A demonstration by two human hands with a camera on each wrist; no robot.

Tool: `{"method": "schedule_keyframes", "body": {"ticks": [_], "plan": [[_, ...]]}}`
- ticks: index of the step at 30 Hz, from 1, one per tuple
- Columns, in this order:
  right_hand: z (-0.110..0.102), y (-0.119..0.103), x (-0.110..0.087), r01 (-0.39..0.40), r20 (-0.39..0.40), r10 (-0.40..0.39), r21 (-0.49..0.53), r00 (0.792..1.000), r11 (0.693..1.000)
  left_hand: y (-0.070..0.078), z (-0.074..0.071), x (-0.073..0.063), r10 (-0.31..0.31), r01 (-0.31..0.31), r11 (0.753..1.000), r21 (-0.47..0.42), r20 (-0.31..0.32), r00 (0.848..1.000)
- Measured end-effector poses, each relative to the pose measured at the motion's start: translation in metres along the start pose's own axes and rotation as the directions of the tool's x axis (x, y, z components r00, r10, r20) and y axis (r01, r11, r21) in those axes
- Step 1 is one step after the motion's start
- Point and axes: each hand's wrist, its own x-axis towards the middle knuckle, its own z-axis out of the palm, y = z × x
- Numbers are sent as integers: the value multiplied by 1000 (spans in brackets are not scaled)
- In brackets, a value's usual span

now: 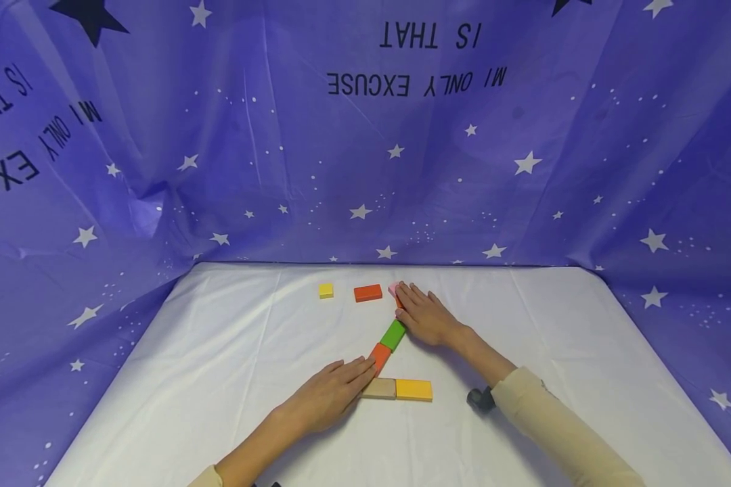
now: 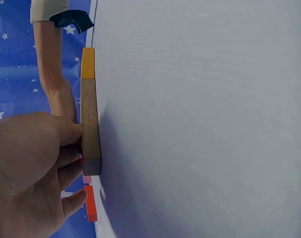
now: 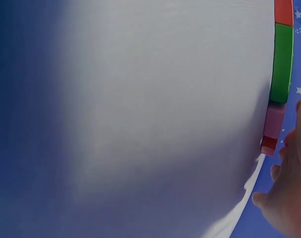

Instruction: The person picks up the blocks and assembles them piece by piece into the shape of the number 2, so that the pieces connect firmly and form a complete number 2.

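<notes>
My left hand (image 1: 329, 398) lies with straight fingers, their tips touching an orange-red block (image 1: 380, 356) near the left end of a bare wooden block (image 1: 380, 388). A yellow-orange block (image 1: 414, 390) continues the wooden one to the right. From the orange-red block a green block (image 1: 393, 335) runs on, slanting away and right. Beyond it my right hand (image 1: 428, 318) rests its extended fingers over another orange-red block (image 1: 399, 304) and a pink block (image 1: 392, 289), both mostly hidden. In the right wrist view the green block (image 3: 282, 64) and pink block (image 3: 274, 121) stand in line.
A red-orange block (image 1: 368, 293) and a small yellow block (image 1: 325, 291) lie apart at the back of the white-covered table (image 1: 231, 352). Behind it hangs a purple star-printed cloth (image 1: 317, 135). A dark strap device (image 1: 480, 400) shows by the right sleeve.
</notes>
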Motion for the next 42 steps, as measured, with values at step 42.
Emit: {"method": "schedule_keyframes", "body": {"ticks": [42], "plan": [[-3, -6, 2, 27, 76, -16, -142, 997, 990, -79, 5, 82, -341, 148, 732, -665, -169, 925]]}}
